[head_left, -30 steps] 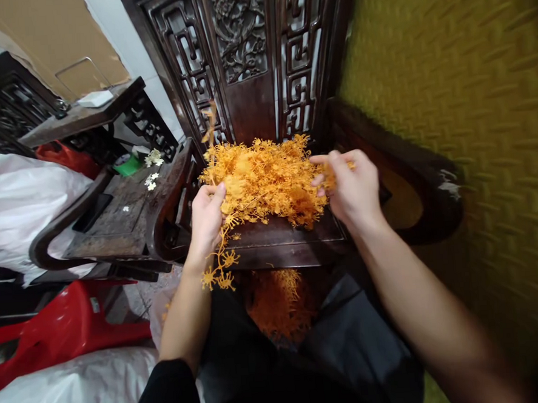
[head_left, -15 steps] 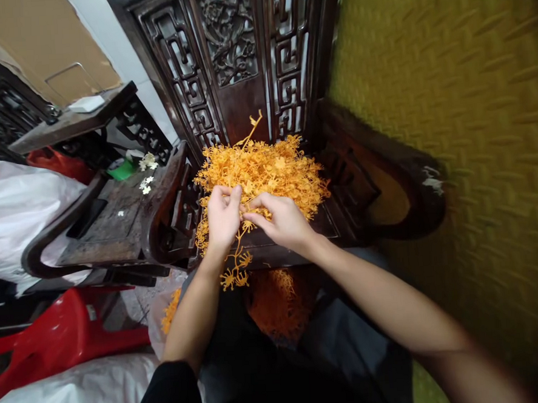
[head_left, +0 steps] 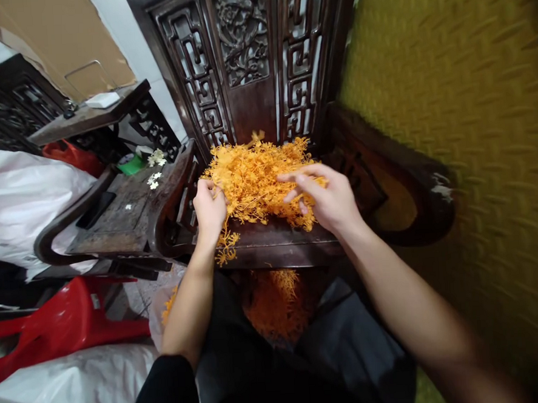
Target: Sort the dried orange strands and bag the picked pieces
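Observation:
A heap of orange plastic-looking sprigs with thin branching tips lies on the seat of a carved dark wooden chair. At the heap's left edge, my left hand is closed on an orange sprig, whose branched end hangs below the fingers over the seat's front. My right hand is over the right side of the heap, palm down. Its fingers are spread apart and nothing shows between them; the fingertips are close to the sprigs, and I cannot tell whether they touch.
More orange sprigs lie below the seat between my legs. On the left are a second wooden chair with a green tape roll, a red plastic stool and white sacks. A yellow woven-textured surface is at right.
My hands, close together before, have moved apart: the left slightly left, the right rightward and opened. The sprig that stood up at the back of the heap now shows lower.

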Tool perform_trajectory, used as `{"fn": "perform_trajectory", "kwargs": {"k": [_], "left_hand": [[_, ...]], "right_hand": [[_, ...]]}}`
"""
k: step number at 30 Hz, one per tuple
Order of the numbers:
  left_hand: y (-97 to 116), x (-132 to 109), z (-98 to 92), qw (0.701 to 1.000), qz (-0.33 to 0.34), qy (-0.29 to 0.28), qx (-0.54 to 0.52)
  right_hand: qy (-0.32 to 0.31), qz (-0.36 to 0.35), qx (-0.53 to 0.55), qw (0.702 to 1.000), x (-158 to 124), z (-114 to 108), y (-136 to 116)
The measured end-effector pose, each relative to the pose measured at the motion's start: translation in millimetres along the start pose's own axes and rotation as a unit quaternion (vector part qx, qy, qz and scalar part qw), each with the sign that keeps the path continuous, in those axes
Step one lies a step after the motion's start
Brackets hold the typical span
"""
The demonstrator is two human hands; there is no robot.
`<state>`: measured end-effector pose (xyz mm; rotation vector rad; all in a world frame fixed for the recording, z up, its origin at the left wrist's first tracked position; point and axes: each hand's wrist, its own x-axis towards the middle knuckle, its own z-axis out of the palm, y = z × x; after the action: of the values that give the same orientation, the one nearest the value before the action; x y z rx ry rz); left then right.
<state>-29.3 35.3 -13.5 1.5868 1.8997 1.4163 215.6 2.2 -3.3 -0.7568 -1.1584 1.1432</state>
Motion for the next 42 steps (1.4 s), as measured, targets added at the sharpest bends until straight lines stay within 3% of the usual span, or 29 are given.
{"fn": "perform_trajectory", "kwargs": {"k": [3,6,9,15,20,23,27,29,33,38,42], "left_hand": [[11.8,-11.4,6.1,0.999,-0.010,-0.041,-0.023],[19.9,-18.7,11.8,0.995,-0.019,-0.077,-0.057],[23.7,-22.8,15.5,0.993,-0.016,-0.096,-0.072],[25.4,-26.4,18.5,0.972,-0.035,-0.160,-0.171],[27.1,-28.0,21.1,0.968,-0.036,-0.118,-0.220],[34.1,-31.3,19.3,0.938,-0.053,-0.134,-0.315],[48.3,-36.0,3.0,0.876,-0.130,-0.237,-0.400],[52.9,-36.2,-8.8,0.842,-0.153,-0.270,-0.441],[51.8,-32.1,-21.6,0.821,-0.145,-0.214,-0.509],[47.7,-30.9,-13.4,0.799,-0.194,-0.275,-0.498],[50.2,-34.4,-13.4,0.778,-0.210,-0.299,-0.510]], "right_hand": [[-0.064,0.087,-0.047,0.993,-1.9,1.5,8.8],[-0.100,0.083,-0.151,0.980,-10.2,13.1,11.9],[-0.094,0.089,-0.213,0.968,-14.3,24.7,14.7],[-0.053,0.067,-0.080,0.993,-10.2,32.8,21.4],[-0.025,0.071,-0.037,0.996,-8.1,34.0,23.8],[-0.013,0.058,-0.045,0.997,-7.2,35.3,27.6],[0.030,0.065,-0.070,0.995,3.8,25.7,36.3],[0.085,0.054,-0.108,0.989,16.1,11.4,41.6],[0.219,0.081,-0.087,0.969,39.7,-16.5,45.5],[0.106,0.192,0.023,0.975,31.6,-3.2,34.2],[0.075,0.227,0.051,0.970,17.6,11.5,26.6]]}}
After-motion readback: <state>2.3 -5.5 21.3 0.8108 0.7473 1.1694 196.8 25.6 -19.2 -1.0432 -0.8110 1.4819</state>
